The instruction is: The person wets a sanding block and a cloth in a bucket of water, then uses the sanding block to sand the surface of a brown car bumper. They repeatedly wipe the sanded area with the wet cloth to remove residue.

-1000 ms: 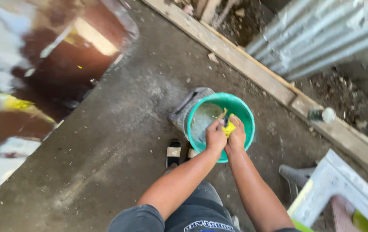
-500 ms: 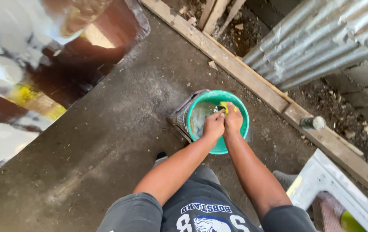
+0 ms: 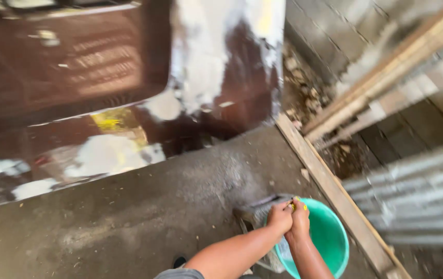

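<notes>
**Hands at the green bucket, view tipped upward**

Since the earlier frame the view has swung up: the green bucket (image 3: 325,240) now sits at the lower right of the frame instead of mid-frame, and the wet brown panel (image 3: 102,88) with white patches fills the upper left. Both hands are pressed together over the bucket's near rim. The left hand (image 3: 280,217) and right hand (image 3: 300,217) have their fingers curled tight around a small yellow thing (image 3: 299,205), of which only a sliver shows; what it is cannot be told. A grey cloth (image 3: 263,206) lies on the concrete floor (image 3: 128,227), touching the bucket's left side. A wooden plank (image 3: 330,186) runs diagonally just right of the bucket. Working the yellow thing well seems to call for keeping both hands low over the bucket so drips fall inside.
</notes>
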